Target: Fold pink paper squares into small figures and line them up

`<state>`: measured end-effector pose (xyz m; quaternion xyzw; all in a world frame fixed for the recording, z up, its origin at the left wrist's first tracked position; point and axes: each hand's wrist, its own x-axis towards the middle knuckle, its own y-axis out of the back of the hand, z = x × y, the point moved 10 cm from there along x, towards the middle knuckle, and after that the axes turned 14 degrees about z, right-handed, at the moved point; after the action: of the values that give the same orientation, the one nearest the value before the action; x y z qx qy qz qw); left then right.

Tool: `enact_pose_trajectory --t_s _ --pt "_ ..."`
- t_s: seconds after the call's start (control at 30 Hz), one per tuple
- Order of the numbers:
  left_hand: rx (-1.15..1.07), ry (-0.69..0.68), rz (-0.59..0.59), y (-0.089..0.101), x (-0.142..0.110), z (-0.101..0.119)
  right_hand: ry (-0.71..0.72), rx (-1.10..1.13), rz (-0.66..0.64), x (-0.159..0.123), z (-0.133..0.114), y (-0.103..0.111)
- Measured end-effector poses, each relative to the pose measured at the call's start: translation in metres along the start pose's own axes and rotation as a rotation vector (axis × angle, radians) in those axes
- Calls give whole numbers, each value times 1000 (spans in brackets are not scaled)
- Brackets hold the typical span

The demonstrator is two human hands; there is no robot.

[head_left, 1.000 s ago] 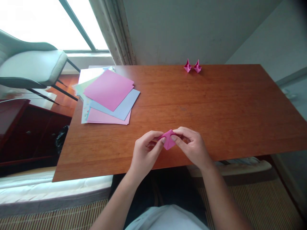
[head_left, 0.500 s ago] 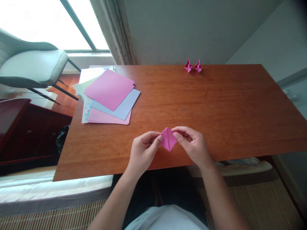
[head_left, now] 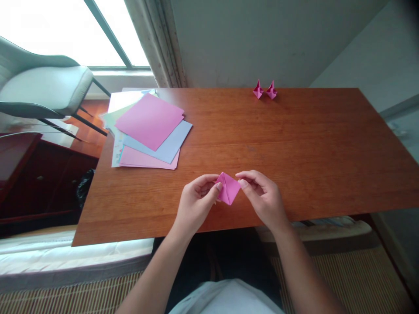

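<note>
A small diamond of folded pink paper (head_left: 230, 190), creased down its middle, is held up over the near part of the table. My left hand (head_left: 198, 198) pinches its left side, thumb in front and fingers behind. At the right corner, the thumb and forefinger of my right hand (head_left: 262, 194) are closed on the paper's tip. Toward the table's far edge stand two small pink origami pieces (head_left: 258, 90) with pointed tops, side by side.
On the left of the wooden table (head_left: 310, 144) lies a loose stack of paper, with a pink sheet (head_left: 150, 120) on top and a blue-grey sheet (head_left: 173, 139) beneath it. A pale chair (head_left: 46, 85) stands by the window, past the table's left end.
The folded paper has shifted slightly left and tilted. My left thumb now reaches further over its face, and my right fingers have slid out to its right tip.
</note>
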<state>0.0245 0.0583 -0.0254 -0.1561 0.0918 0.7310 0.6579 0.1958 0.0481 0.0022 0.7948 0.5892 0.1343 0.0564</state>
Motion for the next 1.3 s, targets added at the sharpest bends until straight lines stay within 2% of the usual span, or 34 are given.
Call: enact_pose_trajectory --t_s 0.1,0.3,0.53,0.77,0.97,1.07,1.17,1.3 --pt "-2 -2 36 3 1 1 133 -22 -22 -2 -15 4" --pt "68 -39 4 -2 0 4 328 -177 -122 -7 -35 0" --pt "194 -151 -6 -5 1 10 425 -233 -201 -12 -34 -7" --pt "342 -267 -66 -8 3 7 496 -269 -154 -14 -26 -2" --pt "663 -508 -75 -15 -1 20 542 -312 -145 -17 -16 -3" --pt "822 -658 -22 -16 -5 31 540 -322 -142 -17 -15 -4" --pt "862 -787 71 -11 -10 44 540 -349 -150 -16 -14 -6" --pt "797 -955 2 -13 -26 53 546 -375 -165 -17 -12 -9"
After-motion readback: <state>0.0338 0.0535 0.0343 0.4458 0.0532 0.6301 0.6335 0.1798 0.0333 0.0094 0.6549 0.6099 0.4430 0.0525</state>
